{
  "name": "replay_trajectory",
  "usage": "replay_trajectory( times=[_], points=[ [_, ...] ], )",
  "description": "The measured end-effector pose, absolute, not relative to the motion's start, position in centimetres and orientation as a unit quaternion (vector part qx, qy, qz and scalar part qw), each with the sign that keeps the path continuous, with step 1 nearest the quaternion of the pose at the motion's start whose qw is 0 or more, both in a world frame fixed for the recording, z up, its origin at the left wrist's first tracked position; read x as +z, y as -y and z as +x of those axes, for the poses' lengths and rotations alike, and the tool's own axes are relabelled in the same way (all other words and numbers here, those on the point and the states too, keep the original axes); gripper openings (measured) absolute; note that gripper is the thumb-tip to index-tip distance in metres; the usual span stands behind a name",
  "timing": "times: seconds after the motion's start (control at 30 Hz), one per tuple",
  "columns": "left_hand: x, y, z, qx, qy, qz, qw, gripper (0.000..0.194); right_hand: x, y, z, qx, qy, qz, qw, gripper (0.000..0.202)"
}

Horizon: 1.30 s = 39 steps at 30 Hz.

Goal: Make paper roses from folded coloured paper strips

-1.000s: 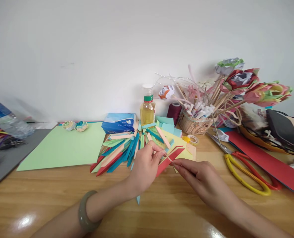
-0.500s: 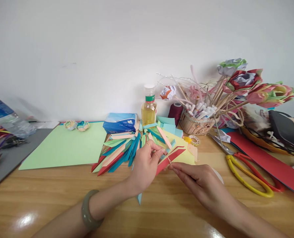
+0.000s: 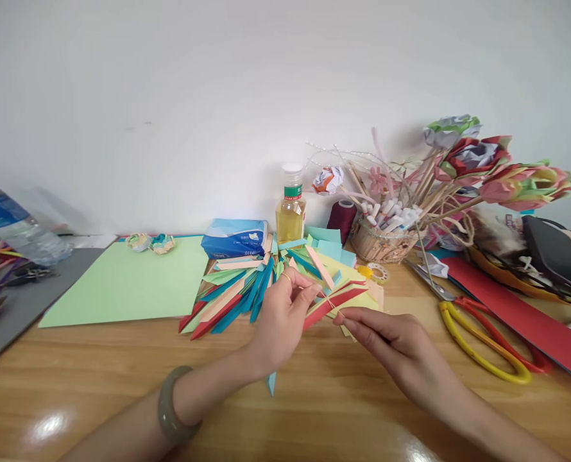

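Observation:
My left hand point(image 3: 281, 324), with a ring on one finger, is closed on a small bundle of folded paper strips point(image 3: 332, 305), red on the outside with yellow layers. A thin pale string point(image 3: 332, 303) crosses the bundle. Between thumb and forefinger, my right hand point(image 3: 395, 340) pinches the end of this string at the bundle's right side. Whether the string goes fully around the strips is hidden. Just beyond my left hand a fan of folded paper strips point(image 3: 235, 295) in blue, green, red and peach lies on the table.
Scissors point(image 3: 487, 340) with yellow and red handles lie at right, beside red paper point(image 3: 521, 314). Behind stand a bottle of yellow liquid point(image 3: 290, 218), a blue tissue pack point(image 3: 235, 239), a thread spool point(image 3: 342, 218) and a basket point(image 3: 379, 244) with paper flowers. Green paper point(image 3: 136, 282) lies left.
My right hand has moved slightly right and up, drawing the string a little out from the bundle. My left hand keeps its hold.

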<state>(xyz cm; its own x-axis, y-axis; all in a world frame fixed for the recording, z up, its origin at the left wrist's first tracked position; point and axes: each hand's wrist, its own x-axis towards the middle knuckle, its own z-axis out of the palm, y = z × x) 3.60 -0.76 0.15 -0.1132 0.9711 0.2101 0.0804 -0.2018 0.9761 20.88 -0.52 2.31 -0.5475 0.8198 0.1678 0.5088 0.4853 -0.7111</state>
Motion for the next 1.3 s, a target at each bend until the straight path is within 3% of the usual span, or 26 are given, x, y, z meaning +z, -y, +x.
replay_trajectory(
  times=[0.3, 0.53, 0.8, 1.3],
  points=[
    [0.3, 1.1, 4.1, 0.539, -0.529, 0.516, 0.403, 0.013, 2.3, 0.3, 20.9, 0.302, 0.834, -0.396, 0.239, 0.032],
    [2.1, 1.5, 4.5, 0.514, -0.505, 0.389, 0.575, 0.016, 2.2, 0.1, 21.0, 0.257, 0.856, -0.388, 0.223, 0.029],
    [3.1, 1.7, 4.5, 0.476, -0.442, 0.324, 0.688, 0.020, 2.4, -0.4, 21.0, 0.254, 0.870, -0.365, 0.213, 0.036],
    [4.0, 2.2, 3.8, 0.439, -0.471, 0.372, 0.669, 0.025, 2.5, -0.9, 21.6, 0.158, 0.911, -0.334, 0.184, 0.041]
  ],
)
